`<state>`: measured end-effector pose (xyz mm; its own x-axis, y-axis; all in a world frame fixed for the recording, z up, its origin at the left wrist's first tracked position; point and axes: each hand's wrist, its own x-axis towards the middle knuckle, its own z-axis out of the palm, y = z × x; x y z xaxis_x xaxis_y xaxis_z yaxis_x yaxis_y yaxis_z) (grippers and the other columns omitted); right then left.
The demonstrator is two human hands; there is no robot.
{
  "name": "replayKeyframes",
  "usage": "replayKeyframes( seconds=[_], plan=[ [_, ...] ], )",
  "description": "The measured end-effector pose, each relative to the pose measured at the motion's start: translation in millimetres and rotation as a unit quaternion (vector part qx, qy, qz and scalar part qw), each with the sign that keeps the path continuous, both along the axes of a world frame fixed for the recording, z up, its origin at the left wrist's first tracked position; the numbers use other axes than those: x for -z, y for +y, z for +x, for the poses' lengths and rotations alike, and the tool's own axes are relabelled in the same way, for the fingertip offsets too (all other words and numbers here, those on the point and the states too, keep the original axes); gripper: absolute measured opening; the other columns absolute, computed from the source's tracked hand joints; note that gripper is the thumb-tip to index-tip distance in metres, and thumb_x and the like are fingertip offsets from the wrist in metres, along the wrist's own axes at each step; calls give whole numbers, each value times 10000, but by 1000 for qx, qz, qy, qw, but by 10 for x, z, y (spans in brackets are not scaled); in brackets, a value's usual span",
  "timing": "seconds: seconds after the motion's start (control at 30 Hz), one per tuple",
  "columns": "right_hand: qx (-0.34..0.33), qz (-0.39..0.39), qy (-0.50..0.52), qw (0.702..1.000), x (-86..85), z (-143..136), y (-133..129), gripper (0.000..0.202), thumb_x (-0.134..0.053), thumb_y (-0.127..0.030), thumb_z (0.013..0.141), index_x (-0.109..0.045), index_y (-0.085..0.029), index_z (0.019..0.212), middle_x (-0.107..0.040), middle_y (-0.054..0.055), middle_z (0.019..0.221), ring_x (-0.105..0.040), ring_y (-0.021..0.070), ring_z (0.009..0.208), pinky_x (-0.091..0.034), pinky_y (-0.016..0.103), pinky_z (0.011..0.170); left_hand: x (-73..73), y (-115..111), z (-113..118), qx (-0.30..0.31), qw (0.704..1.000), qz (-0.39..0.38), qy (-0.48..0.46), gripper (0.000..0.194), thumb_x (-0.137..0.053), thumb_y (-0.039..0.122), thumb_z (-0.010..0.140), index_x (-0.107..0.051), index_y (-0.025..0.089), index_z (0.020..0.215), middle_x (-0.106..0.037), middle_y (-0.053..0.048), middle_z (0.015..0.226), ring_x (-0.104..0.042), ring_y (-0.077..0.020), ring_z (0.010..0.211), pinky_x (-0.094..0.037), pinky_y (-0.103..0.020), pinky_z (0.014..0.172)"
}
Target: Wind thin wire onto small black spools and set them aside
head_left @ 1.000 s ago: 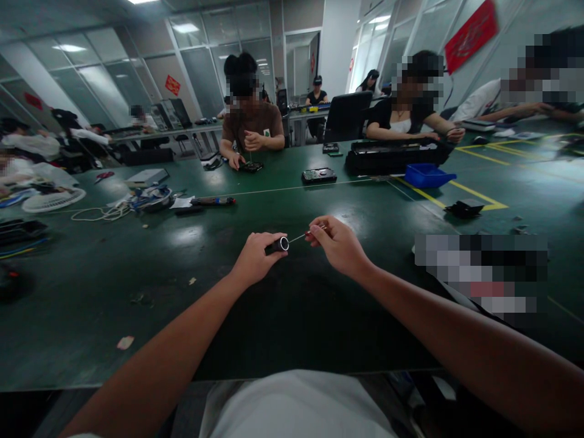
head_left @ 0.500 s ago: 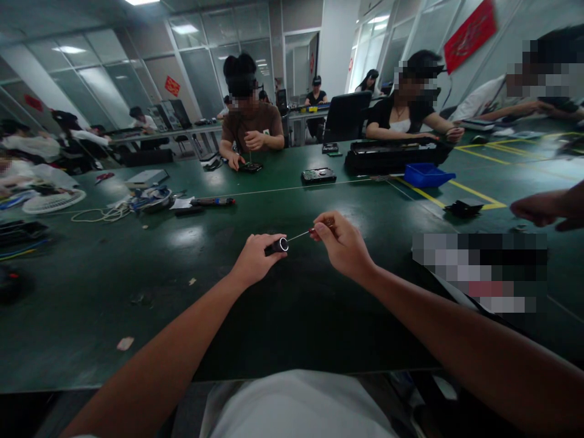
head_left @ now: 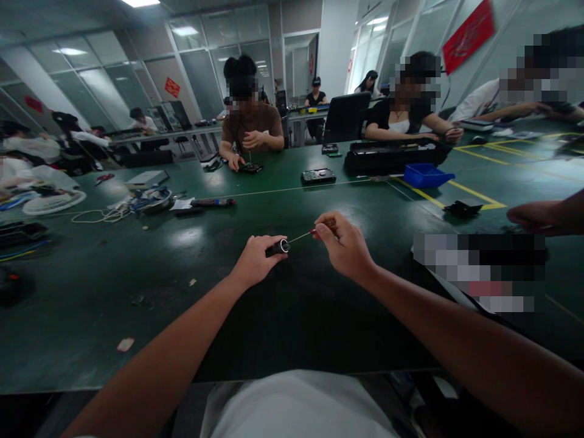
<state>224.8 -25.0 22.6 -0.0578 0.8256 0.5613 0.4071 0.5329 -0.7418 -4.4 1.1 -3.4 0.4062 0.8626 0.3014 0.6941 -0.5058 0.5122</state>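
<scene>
My left hand (head_left: pixel 256 258) is closed round a black cylindrical part (head_left: pixel 276 247) with a bright ring at its end, which faces right. Opposite it, my right hand (head_left: pixel 343 242) grips a screwdriver (head_left: pixel 301 235) by its reddish handle. The thin metal shaft points left and slightly down, and its tip is at the ringed end of the cylinder. Whether the tip sits inside or only touches the end is too small to tell. Both hands are held above the green table (head_left: pixel 292 328) near its front edge.
Beyond my hands lie a hard drive (head_left: pixel 318 176), a blue bin (head_left: pixel 427 176), a long black unit (head_left: pixel 396 158) and a pen-like tool (head_left: pixel 213 202). Tangled cables (head_left: pixel 148 199) are at left. A co-worker's hand (head_left: pixel 542 213) reaches in from the right; a person (head_left: pixel 253 118) works opposite.
My hands stay almost in place, with the cylinder's ringed end turned very slightly. At right, the co-worker's hand has shifted a little left and down.
</scene>
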Motion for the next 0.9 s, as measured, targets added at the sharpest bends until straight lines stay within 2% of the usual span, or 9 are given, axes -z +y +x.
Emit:
replayKeyframes(
  seconds=[0.17,0.37,0.57,0.73,0.8,0.9],
  plan=[
    [11,-1,-39,999,-24,-4,-8,112,-500,-300,958,-569,-220,921,-684,19,788,-664,175,727,-481,321,687,21,11,-12,7,1000,-3,6,405,-708,294,854,-639,286,1253,-692,-35,1136,-594,-244,1026,-373,-475,1019],
    [36,6,-48,998,-10,6,23,130,-497,-304,958,-573,-209,912,-671,19,761,-643,171,689,-457,307,648,22,8,-11,-7,1000,-8,-13,398,-708,304,851,-645,272,1243,-693,-45,1134,-601,-252,1024,-421,-468,989],
    [41,8,-50,998,3,6,36,129,-499,-299,957,-572,-208,902,-667,15,749,-637,167,678,-450,299,645,60,30,8,-26,990,-42,-130,355,-704,278,835,-660,214,1182,-674,-71,1183,-615,-238,1095,-456,-400,1013],
    [37,1,-49,998,-4,14,34,130,-501,-302,959,-577,-208,909,-670,19,758,-641,170,688,-451,301,648,124,96,-20,-34,964,-94,-245,472,-615,313,888,-533,221,1343,-637,-94,1231,-607,-232,1114,-457,-405,1010],
    [35,1,-50,998,-7,16,33,133,-500,-303,960,-578,-207,912,-669,21,759,-641,171,687,-449,301,643,95,92,-36,-50,962,-103,-246,465,-555,330,918,-491,223,1366,-635,-92,1197,-611,-223,1075,-460,-403,982],
    [32,1,-54,998,-11,16,30,137,-495,-305,962,-577,-205,916,-669,22,763,-639,171,686,-445,301,640,-12,56,-45,-75,974,-99,-191,438,-555,406,915,-500,217,1306,-639,-73,1092,-615,-211,950,-478,-381,884]
  ],
)
